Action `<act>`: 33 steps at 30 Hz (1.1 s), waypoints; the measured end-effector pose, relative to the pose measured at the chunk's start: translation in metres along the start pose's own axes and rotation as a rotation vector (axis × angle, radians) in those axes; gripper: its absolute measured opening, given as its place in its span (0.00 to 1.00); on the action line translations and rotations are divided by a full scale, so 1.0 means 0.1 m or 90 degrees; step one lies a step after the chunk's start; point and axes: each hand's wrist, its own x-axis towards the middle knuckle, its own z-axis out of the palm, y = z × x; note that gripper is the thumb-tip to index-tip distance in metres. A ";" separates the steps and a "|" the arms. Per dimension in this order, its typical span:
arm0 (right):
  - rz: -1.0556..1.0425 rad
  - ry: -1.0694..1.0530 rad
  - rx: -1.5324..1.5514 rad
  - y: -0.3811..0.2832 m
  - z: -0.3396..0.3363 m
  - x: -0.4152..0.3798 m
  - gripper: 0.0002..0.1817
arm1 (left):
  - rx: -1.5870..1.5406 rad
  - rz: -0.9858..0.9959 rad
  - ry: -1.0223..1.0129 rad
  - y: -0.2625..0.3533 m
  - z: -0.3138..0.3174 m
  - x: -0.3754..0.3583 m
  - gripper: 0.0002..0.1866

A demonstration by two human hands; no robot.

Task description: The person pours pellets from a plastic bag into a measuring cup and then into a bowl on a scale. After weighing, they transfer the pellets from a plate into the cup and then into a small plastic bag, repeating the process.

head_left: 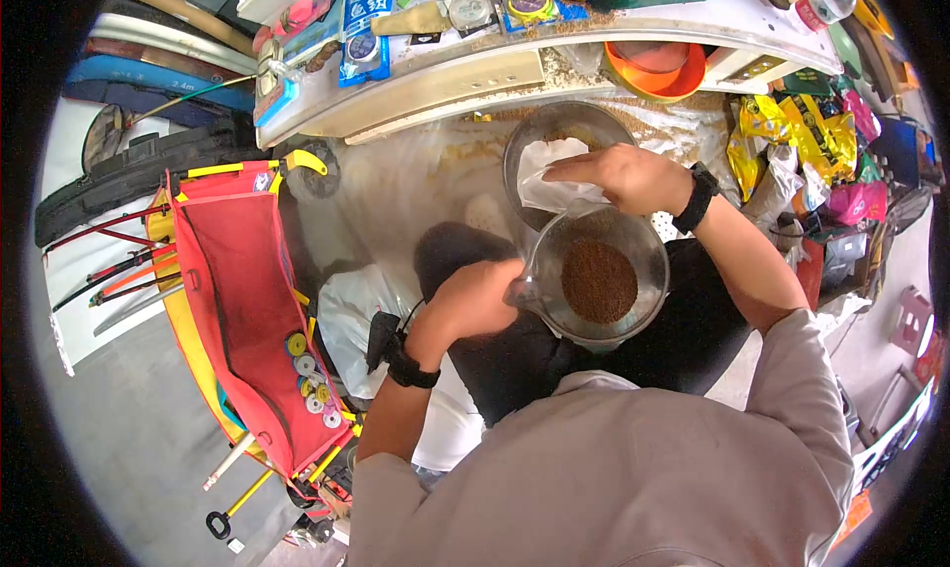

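- Nearest the camera is the person's grey shirt [614, 478], seen from above, with black trousers [708, 315] beyond it and the knees apart.
- The left hand [473, 305] is closed around the handle of a clear jug [648, 295], which sits in front of the body, between the legs.
- Inside the jug is a round bed of dark brown granules [599, 282].
- The right hand [638, 179], just past the jug, has its fingers pinched together on a crumpled white bag [544, 161].
- That bag lies over a wide grey bowl [529, 122], with brown bits showing at its far side.
- Left of the person stands an open red bag [233, 270] holding several small spools [307, 364].
- Ahead runs a cluttered white bench [767, 33], with an orange bowl [688, 80] below its top.
- Shiny yellow packets [831, 141] are heaped at the right.
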 end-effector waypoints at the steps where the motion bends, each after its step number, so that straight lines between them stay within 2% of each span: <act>1: -0.006 0.006 0.000 0.00 0.01 -0.01 0.43 | -0.001 -0.001 -0.003 0.01 -0.01 0.00 0.11; 7: -0.006 -0.008 -0.001 -0.03 0.05 -0.12 0.42 | -0.079 0.079 -0.080 -0.12 -0.04 0.06 0.14; 10: 0.003 -0.023 -0.007 -0.08 0.05 -0.12 0.38 | -0.109 0.063 -0.136 -0.22 -0.03 0.11 0.13; 14: -0.006 -0.026 -0.022 -0.08 0.10 -0.17 0.34 | -0.072 0.089 -0.152 -0.19 -0.06 0.13 0.13; 21: -0.037 -0.012 -0.011 -0.08 0.17 -0.19 0.32 | -0.083 0.093 -0.177 -0.21 -0.06 0.15 0.12; 25: -0.002 -0.039 0.020 -0.14 0.21 -0.19 0.31 | -0.083 0.133 -0.201 -0.28 -0.06 0.19 0.12; 33: 0.012 -0.092 0.025 -0.18 0.35 -0.23 0.26 | -0.087 0.132 -0.264 -0.32 -0.04 0.25 0.13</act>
